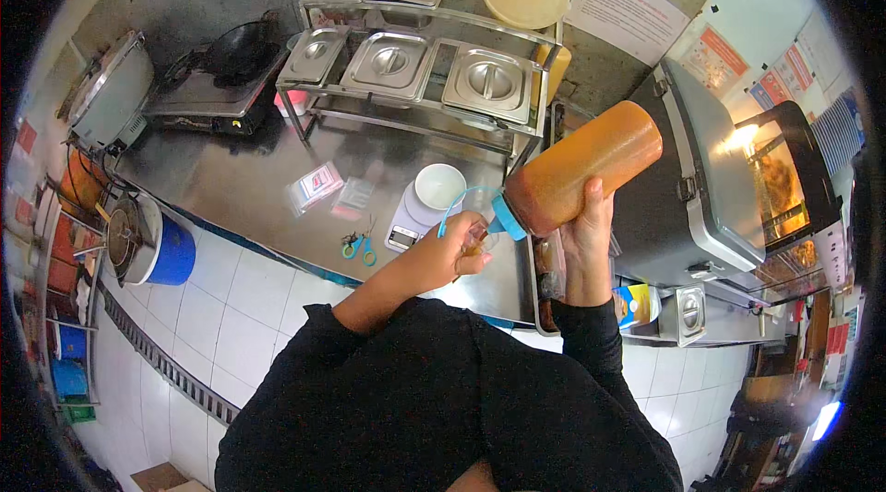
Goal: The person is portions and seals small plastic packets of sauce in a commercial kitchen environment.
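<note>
My right hand (587, 232) grips a large squeeze bottle (585, 163) of orange-brown sauce, tilted with its blue nozzle cap (511, 216) down to the left. In my left hand (450, 246) is a small clear plastic bag (477, 237), its mouth around or against the nozzle tip; my fingers partly hide it. A thin blue strap loops from the cap over my left hand. Just beyond that hand a white bowl (441, 187) sits on a digital kitchen scale (410, 218). Scissors (360, 249) with blue and yellow handles lie to its left on the steel table (242, 177).
Packs of small plastic bags (316, 187) lie left of the scale. A steel rack (415, 94) holding lidded pans stands behind. To the right is a large grey lidded box (671, 180) near a lit glass-fronted cabinet (782, 180). A blue bucket (173, 250) stands lower left.
</note>
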{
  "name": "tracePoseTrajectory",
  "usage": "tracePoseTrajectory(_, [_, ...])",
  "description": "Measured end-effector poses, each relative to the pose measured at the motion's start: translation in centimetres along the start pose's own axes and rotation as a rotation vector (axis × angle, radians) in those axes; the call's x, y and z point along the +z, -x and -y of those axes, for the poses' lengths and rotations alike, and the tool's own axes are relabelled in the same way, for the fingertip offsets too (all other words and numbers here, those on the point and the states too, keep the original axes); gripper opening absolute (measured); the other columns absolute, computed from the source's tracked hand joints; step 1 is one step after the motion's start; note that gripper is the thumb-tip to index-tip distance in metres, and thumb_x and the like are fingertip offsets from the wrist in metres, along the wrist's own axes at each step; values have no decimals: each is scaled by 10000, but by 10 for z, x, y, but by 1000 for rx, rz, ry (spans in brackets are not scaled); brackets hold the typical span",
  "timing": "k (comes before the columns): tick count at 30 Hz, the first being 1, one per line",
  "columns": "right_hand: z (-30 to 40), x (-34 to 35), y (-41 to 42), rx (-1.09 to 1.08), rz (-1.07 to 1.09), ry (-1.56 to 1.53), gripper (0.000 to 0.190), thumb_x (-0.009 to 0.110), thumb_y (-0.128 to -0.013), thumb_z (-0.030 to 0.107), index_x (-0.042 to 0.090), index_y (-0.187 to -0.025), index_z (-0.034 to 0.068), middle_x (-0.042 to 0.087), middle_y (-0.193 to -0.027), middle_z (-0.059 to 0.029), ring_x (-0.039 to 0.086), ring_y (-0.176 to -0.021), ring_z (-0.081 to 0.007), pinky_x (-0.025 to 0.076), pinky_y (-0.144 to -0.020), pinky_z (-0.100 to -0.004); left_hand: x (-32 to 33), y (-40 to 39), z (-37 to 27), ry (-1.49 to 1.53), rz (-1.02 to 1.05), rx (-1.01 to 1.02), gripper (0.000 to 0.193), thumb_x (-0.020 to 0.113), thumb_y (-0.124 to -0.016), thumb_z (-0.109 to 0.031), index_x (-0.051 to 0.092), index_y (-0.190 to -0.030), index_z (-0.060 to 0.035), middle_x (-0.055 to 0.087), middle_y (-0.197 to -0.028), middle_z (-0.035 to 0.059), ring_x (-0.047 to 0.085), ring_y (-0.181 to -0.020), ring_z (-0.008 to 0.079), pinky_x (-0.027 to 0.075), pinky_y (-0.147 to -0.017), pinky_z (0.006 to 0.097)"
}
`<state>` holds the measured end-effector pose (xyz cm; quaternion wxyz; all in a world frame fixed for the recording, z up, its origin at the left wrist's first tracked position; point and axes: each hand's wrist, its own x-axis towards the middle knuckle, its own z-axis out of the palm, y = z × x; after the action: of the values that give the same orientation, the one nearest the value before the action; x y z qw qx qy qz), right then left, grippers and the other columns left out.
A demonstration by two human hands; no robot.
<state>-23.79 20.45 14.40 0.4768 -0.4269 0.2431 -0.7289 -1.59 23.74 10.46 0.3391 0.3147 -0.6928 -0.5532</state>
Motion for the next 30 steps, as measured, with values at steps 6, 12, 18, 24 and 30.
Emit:
tracePoseTrajectory(6, [-17,-9,-3,102,-100,-73,708,685,-811,385,327,-1332,66,477,-1265,-97,483,-1163,-256,409,-986,-422,-1,-3,8,-40,-79,99,484,676,-817,-276,436,-1098,37,524,-884,130,527,-812,209,448,-749,325])
tracePoseTrajectory(12, [-37,-22,-6,370,-242,-384,665,627,-840,431,338,-1329,85,465,-1287,-121,462,-1195,-290,388,-1007,-474,-7,-13,9,-61,-101,68,475,685,-805,-241,437,-1102,35,542,-942,157,558,-922,259,465,-776,349])
tracePoseTrajectory(18, [-58,-22,1,584,-462,-541,653,390,-892,601,423,-1292,86,506,-1271,-116,483,-1174,-295,391,-998,-484,-24,-31,39,-181,-279,176,471,689,-771,-244,466,-1104,3,525,-1043,184,527,-1005,312,450,-819,402])
tracePoseTrajectory(24, [-79,-47,23,668,-566,-601,638,386,-889,610,457,-1264,99,511,-1258,-117,496,-1148,-301,423,-964,-485,-72,-66,93,-701,-368,248,489,678,-747,-301,487,-1116,-41,520,-1169,149,441,-1135,332,304,-962,434])
tracePoseTrajectory(30, [-80,-52,32,731,-615,-602,666,399,-874,628,443,-1273,97,495,-1266,-127,495,-1142,-318,432,-950,-503,-85,-91,147,-871,-118,65,736,732,-712,-303,392,-1298,-16,386,-1382,182,318,-1273,369,240,-1042,476])
